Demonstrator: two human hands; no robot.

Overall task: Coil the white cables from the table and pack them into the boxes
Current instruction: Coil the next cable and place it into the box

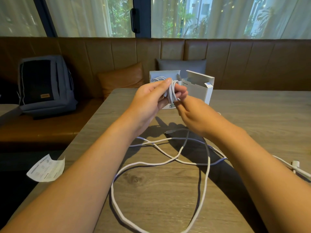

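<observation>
Above the table [252, 115], the left hand [149, 98] grips the coil [172, 91] upright, and the right hand [190, 113] pinches it at 5 o'clock. Loose cable [158, 163] lies at 6 o'clock; the boxes [198, 86] stand just behind, at 12 o'clock.

2 bare forearms reach in from the bottom edge, with no sleeve on either up to the frame's edge. The left hand [148, 96] and right hand [193, 115] are bare too: no glove, ring, watch or band shows. Nails on the fingers [168, 81] are short and unpainted.
</observation>
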